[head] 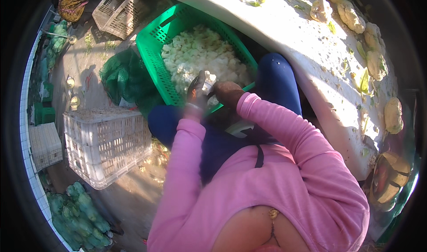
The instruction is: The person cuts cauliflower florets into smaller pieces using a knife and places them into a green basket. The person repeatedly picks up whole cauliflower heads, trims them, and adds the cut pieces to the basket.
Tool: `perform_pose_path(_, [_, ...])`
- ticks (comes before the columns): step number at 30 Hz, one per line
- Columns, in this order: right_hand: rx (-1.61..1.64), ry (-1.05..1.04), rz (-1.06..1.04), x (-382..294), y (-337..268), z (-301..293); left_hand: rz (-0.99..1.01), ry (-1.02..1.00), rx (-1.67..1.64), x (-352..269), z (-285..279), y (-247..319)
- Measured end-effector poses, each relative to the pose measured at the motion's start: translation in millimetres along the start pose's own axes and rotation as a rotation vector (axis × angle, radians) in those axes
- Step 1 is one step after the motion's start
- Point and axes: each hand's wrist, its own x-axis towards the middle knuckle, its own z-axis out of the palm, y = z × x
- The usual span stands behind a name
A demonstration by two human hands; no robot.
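Above the near part of a green plastic crate (149, 53), my left hand (196, 92) grips a white cauliflower piece (209, 77). My right hand (228, 92) is closed close beside it, its fist around what looks like a small knife, mostly hidden by the fingers. A thin blade edge seems to show against the cauliflower. Many loose cauliflower florets (203, 51) lie in the crate beneath both hands. The crate is tilted in view and stands in front of my knees.
A white-covered table (320, 71) at the right bears whole cauliflower heads (350, 16) and leaf scraps. Left of me are an upturned white crate (106, 141), green netting (121, 75) and netted vegetables (80, 218). Another slatted crate (116, 13) and a person (73, 3) are farther off.
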Motion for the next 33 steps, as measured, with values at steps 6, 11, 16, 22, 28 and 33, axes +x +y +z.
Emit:
perform_pose_path(6, [-0.095,0.016,-0.496,13,21,-14,0.117,0.015,-0.061,0,3,-12])
perform_pose_path(11, [0.476,-0.108,0.197,7,0,-32,0.245,0.086,-0.021,12,-3,-41])
perform_pose_path(16, [0.258,0.018,-0.018,-13,-13,-12,0.178,0.084,-0.172,20,-3,-47])
perform_pose_path(22, [0.143,-0.042,-0.245,13,16,20,0.137,-0.053,0.188,2,1,-9])
perform_pose_path(28, [-0.072,0.033,-0.049,15,30,-5,0.153,-0.067,0.017,4,3,-7])
perform_pose_path(33, [0.234,0.149,-0.028,-2,14,-18,-0.173,-0.017,-0.778,11,-2,-5])
